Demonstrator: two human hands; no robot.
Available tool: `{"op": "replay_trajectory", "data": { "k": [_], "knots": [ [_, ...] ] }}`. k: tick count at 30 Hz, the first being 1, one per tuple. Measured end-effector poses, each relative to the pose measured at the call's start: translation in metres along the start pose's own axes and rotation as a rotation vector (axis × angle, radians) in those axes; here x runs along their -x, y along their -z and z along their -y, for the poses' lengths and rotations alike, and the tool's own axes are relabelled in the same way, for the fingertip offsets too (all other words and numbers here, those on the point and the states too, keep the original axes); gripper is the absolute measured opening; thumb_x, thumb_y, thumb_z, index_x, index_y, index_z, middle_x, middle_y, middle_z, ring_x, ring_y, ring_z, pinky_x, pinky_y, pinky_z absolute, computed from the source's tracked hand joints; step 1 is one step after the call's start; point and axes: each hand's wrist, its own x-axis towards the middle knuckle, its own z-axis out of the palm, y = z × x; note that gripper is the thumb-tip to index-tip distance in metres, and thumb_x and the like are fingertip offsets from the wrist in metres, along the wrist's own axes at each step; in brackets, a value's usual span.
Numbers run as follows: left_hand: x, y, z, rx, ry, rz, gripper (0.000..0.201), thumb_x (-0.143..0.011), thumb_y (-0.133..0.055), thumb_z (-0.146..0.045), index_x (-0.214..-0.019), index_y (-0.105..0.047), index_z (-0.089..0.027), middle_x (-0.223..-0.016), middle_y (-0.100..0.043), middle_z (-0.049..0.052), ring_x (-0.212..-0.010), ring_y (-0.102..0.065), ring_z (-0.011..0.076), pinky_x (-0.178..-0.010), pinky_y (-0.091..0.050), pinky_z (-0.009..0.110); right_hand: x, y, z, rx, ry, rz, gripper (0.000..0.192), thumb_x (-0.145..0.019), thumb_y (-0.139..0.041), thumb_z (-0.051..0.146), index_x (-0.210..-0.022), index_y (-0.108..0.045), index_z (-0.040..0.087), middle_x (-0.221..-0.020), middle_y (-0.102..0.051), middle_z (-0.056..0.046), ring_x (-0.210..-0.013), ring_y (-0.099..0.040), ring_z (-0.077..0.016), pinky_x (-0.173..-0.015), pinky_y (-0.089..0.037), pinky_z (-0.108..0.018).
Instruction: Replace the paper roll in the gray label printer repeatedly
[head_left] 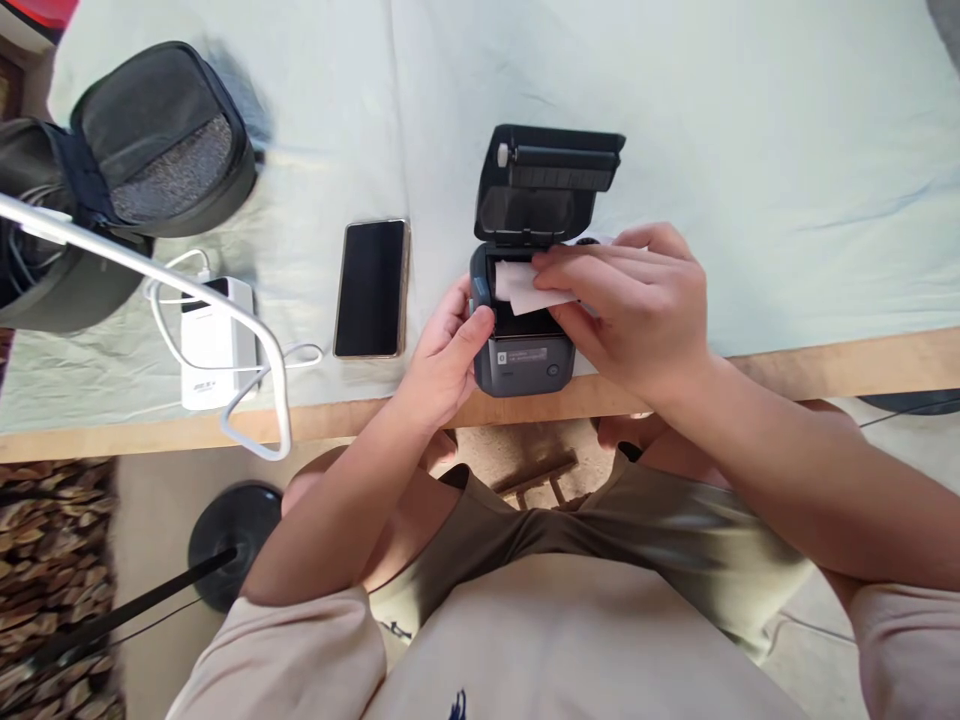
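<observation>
A small dark label printer (526, 372) stands near the table's front edge with its lid (536, 205) tipped up and back. Wrapped around its left side is my left hand (452, 350), the thumb on the front left corner. My right hand (637, 300) pinches a white paper roll (529, 285) at the mouth of the open compartment, and a loose end of paper hangs toward the front. My fingers cover the roll's right part. Something white with a dark spot shows partly behind my right hand; I cannot make out what it is.
Left of the printer lies a phone (371, 288) with a dark screen. Farther left are a white power bank (217, 345) with a white cable, and an open black case (161, 140). A white curved tube (172, 270) crosses in front of them. The wooden table edge (840, 365) runs below.
</observation>
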Motion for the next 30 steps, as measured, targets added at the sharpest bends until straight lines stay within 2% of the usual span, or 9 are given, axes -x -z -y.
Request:
{"op": "replay_trajectory", "data": {
  "k": [4, 9, 12, 15, 18, 20, 22, 25, 30],
  "knots": [
    [0.0, -0.003, -0.001, 0.036, 0.019, -0.048, 0.042, -0.088, -0.091, -0.055, -0.111, -0.074, -0.023, -0.128, -0.08, 0.007, -0.149, -0.065, 0.0371, -0.117, -0.064, 0.046, 0.003, 0.0, 0.003, -0.08, 0.038, -0.006, 0.022, -0.11, -0.056, 0.033, -0.099, -0.074, 0.034, -0.097, -0.088, 0.004, -0.092, -0.084, -0.0218, -0.091, -0.055, -0.046],
    [0.0, -0.001, -0.003, -0.002, 0.065, -0.079, 0.061, -0.074, -0.1, -0.061, -0.113, -0.07, -0.025, -0.107, -0.08, 0.006, -0.127, -0.077, 0.0356, -0.099, -0.069, 0.041, 0.004, -0.002, 0.006, -0.199, 0.245, -0.056, 0.017, -0.106, -0.064, 0.027, -0.089, -0.066, 0.03, -0.089, -0.086, 0.007, -0.104, -0.085, -0.0206, -0.091, -0.057, -0.044],
    [0.001, 0.002, -0.003, -0.091, 0.071, -0.071, 0.064, -0.069, -0.105, -0.049, -0.118, -0.068, -0.027, -0.096, -0.079, 0.002, -0.097, -0.081, 0.0269, -0.083, -0.066, 0.034, 0.001, 0.0, 0.004, -0.282, 0.211, -0.13, 0.017, -0.102, -0.068, 0.035, -0.086, -0.064, 0.028, -0.077, -0.08, 0.006, -0.094, -0.083, -0.0229, -0.081, -0.054, -0.044],
    [0.002, 0.006, -0.003, -0.129, 0.043, -0.016, 0.06, -0.072, -0.103, -0.041, -0.12, -0.07, -0.027, -0.1, -0.079, 0.001, -0.086, -0.077, 0.0207, -0.079, -0.064, 0.03, -0.004, 0.008, -0.002, -0.346, 0.101, -0.193, 0.014, -0.102, -0.065, 0.031, -0.088, -0.063, 0.028, -0.072, -0.073, 0.003, -0.075, -0.074, -0.0208, -0.071, -0.052, -0.041],
    [0.002, 0.011, -0.001, -0.153, 0.023, 0.048, 0.061, -0.074, -0.102, -0.032, -0.126, -0.071, -0.028, -0.099, -0.078, -0.001, -0.083, -0.074, 0.0169, -0.075, -0.061, 0.025, -0.007, 0.015, -0.009, -0.293, -0.055, -0.164, 0.011, -0.103, -0.059, 0.034, -0.112, -0.065, 0.031, -0.105, -0.077, -0.008, -0.103, -0.075, -0.0288, -0.082, -0.059, -0.046],
    [0.002, 0.014, -0.001, -0.172, 0.027, 0.068, 0.067, -0.072, -0.102, -0.03, -0.131, -0.071, -0.029, -0.102, -0.078, 0.0, -0.085, -0.074, 0.0179, -0.075, -0.061, 0.025, -0.009, 0.017, -0.013, -0.257, -0.156, -0.066, 0.037, -0.101, -0.061, 0.045, -0.136, -0.058, 0.033, -0.139, -0.071, -0.014, -0.136, -0.068, -0.0363, -0.095, -0.061, -0.053],
    [0.002, 0.016, 0.0, -0.184, 0.036, 0.069, 0.072, -0.069, -0.102, -0.029, -0.133, -0.07, -0.03, -0.105, -0.079, 0.001, -0.09, -0.076, 0.021, -0.078, -0.062, 0.027, -0.008, 0.016, -0.017, -0.283, -0.183, -0.001, 0.057, -0.098, -0.062, 0.05, -0.151, -0.047, 0.035, -0.157, -0.061, -0.014, -0.15, -0.061, -0.0377, -0.103, -0.06, -0.055],
    [0.002, 0.018, 0.002, -0.173, 0.028, 0.067, 0.067, -0.07, -0.102, -0.027, -0.131, -0.072, -0.03, -0.104, -0.079, 0.0, -0.092, -0.076, 0.0208, -0.079, -0.061, 0.027, -0.007, 0.014, -0.019, -0.395, -0.099, -0.067, 0.054, -0.101, -0.058, 0.047, -0.151, -0.046, 0.034, -0.155, -0.062, -0.012, -0.131, -0.074, -0.0315, -0.097, -0.062, -0.05],
    [0.004, 0.017, 0.003, -0.166, 0.026, 0.024, 0.07, -0.07, -0.104, -0.03, -0.132, -0.073, -0.028, -0.098, -0.078, 0.0, -0.085, -0.077, 0.0198, -0.076, -0.061, 0.027, -0.008, 0.022, -0.011, -0.395, -0.137, -0.089, 0.021, -0.104, -0.055, 0.029, -0.123, -0.064, 0.027, -0.111, -0.08, -0.007, -0.096, -0.081, -0.0235, -0.065, -0.056, -0.035]
  ]
}}
